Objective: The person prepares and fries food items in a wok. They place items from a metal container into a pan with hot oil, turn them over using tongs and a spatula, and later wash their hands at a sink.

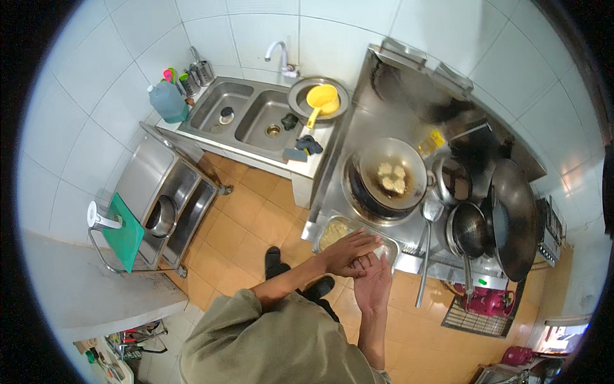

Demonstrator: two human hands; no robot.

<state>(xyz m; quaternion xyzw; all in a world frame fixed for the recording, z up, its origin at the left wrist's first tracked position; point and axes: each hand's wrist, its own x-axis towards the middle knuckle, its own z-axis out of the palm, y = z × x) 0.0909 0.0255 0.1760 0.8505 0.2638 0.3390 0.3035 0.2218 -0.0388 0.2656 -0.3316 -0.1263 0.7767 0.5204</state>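
My left hand [352,252] lies over my right hand [374,283], whose palm faces up; their fingers overlap. Whether something small is between them cannot be seen. Both are above the near edge of a rectangular metal tray [394,247], partly hidden by the hands. Pale batter [334,231] shows at the tray's left end. Beyond it a metal wok [371,153] sits on the stove, with several pale fritters [393,185] in dark-looking oil. A long-handled metal spatula [427,240] rests at the right of the wok, its handle reaching past the stove's front edge.
A pot [451,165], a perforated ladle [469,230] and a large dark wok [515,221] crowd the stove's right side. A yellow-labelled oil container [431,141] stands behind. At the left are a double sink [242,115], a yellow dipper [324,100] and a steel trolley [148,168].
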